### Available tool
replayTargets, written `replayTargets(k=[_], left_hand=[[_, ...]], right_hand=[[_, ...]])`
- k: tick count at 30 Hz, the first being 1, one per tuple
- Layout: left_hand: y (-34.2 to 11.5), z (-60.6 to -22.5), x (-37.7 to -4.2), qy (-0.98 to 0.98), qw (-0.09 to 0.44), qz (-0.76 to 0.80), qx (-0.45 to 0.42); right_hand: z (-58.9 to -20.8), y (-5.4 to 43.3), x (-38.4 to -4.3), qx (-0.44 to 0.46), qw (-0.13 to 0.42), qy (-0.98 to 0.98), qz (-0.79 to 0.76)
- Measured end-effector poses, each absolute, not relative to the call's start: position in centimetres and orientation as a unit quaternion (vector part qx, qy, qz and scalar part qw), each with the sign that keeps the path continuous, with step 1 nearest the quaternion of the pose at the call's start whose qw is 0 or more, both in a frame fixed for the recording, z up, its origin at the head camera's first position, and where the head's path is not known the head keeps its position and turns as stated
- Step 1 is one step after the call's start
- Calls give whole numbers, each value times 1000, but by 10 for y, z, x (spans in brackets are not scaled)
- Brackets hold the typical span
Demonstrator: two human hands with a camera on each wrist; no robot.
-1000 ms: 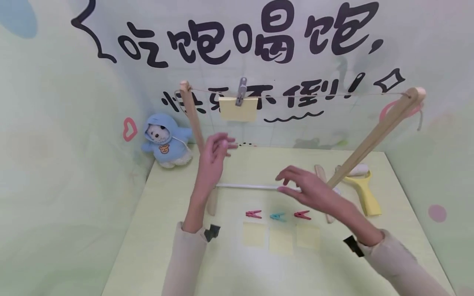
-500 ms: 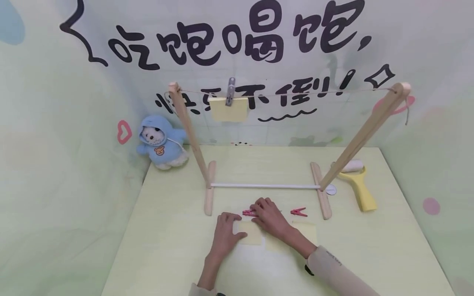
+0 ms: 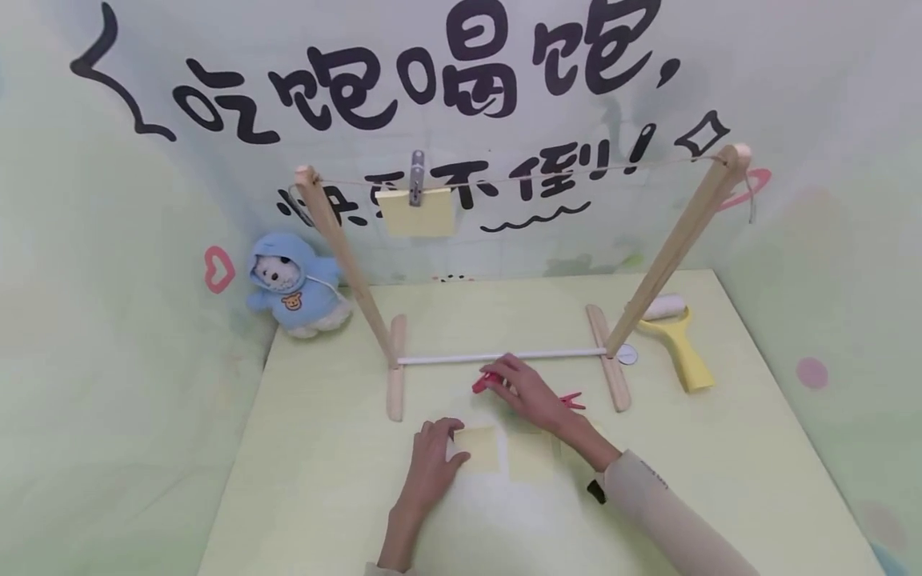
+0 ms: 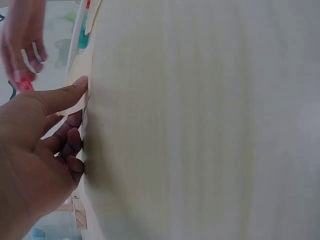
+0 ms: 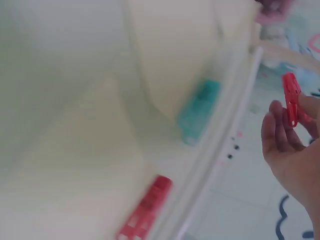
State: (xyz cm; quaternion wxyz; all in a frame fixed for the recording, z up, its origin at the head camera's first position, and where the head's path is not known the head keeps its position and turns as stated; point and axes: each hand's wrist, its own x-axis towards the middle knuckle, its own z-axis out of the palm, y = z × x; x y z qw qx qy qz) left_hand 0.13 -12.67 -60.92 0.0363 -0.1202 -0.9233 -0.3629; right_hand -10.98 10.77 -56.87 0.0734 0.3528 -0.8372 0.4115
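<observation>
My right hand [image 3: 531,396] pinches a pink-red clothespin [image 5: 292,100] above the table, in front of the white rod. The left hand [image 3: 430,460] rests at the left edge of a pale yellow sticky note [image 3: 480,450], its thumb and forefinger apart. In the left wrist view the thumb touches that note's edge. To its right lies a second sticky note [image 3: 531,458]; a third is mostly hidden by my right forearm. A teal clothespin [image 5: 200,112] lies above the notes, covered by my hand in the head view. Another red clothespin [image 3: 573,402] lies to the right.
A wooden stand with slanting posts [image 3: 673,248] and a white rod [image 3: 446,359] stands behind. From its string [image 3: 576,172], a metal clip [image 3: 416,180] holds a yellow note [image 3: 432,218]. A plush toy [image 3: 298,288] sits left, a yellow lint roller [image 3: 684,352] right.
Both hands have come down from the stand to the notes. My right hand has picked up the left red clothespin and lifted it towards the rod. The head view has shifted slightly.
</observation>
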Motion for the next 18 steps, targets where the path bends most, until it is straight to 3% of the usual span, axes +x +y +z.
replayTargets(k=[6,11,18], left_hand=[[-127,-612,0,-923,51,-364,-114],[-129,-611,-8,-895,52,-431,-105],[-124,-618,-14,-785,86,-595,-152]], right_hand=[[-502,112,-125,316,15,-811,493],[-468,115,-133,323,-25,-797,509],[-458,133,-121,328,8,-782,530]])
